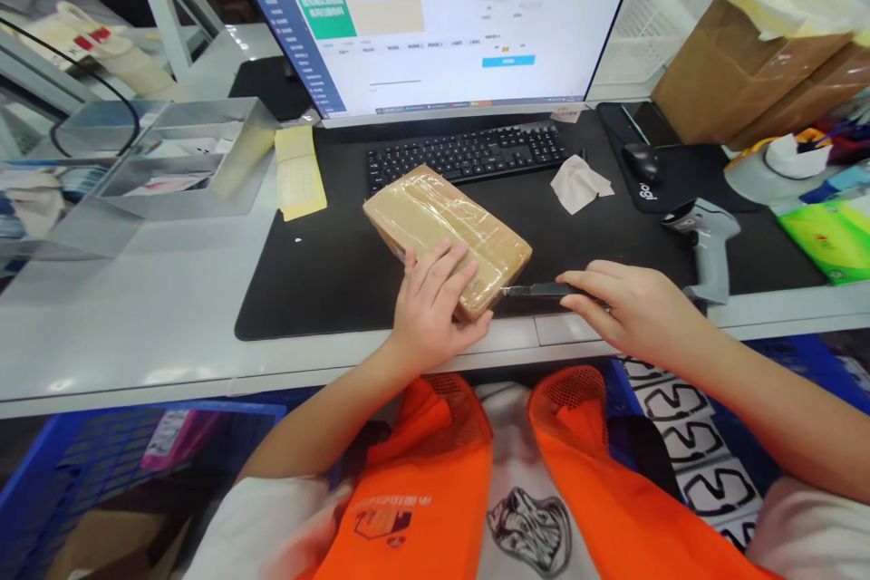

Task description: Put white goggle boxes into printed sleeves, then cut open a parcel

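Note:
A brown cardboard box (pixel 468 222) wrapped in shiny clear tape rests at an angle on the black desk mat (pixel 319 281). Fingers of my left hand (pixel 439 299) lie over its top, with the thumb at the near edge, steadying it. In my right hand (pixel 625 304) is a dark utility knife (pixel 544 289), gripped between thumb and fingers. The blade's tip meets the near right corner of the box. Whether it has cut into the tape cannot be made out.
Behind the box stand a black keyboard (pixel 468 154) and a monitor (pixel 449 27). To the right are a crumpled tissue (pixel 579 184), a grey barcode scanner (pixel 710 249), a mouse (pixel 642 163) and a large carton (pixel 740 63). Yellow slips (pixel 299 172) and a clear tray (pixel 237 163) sit left.

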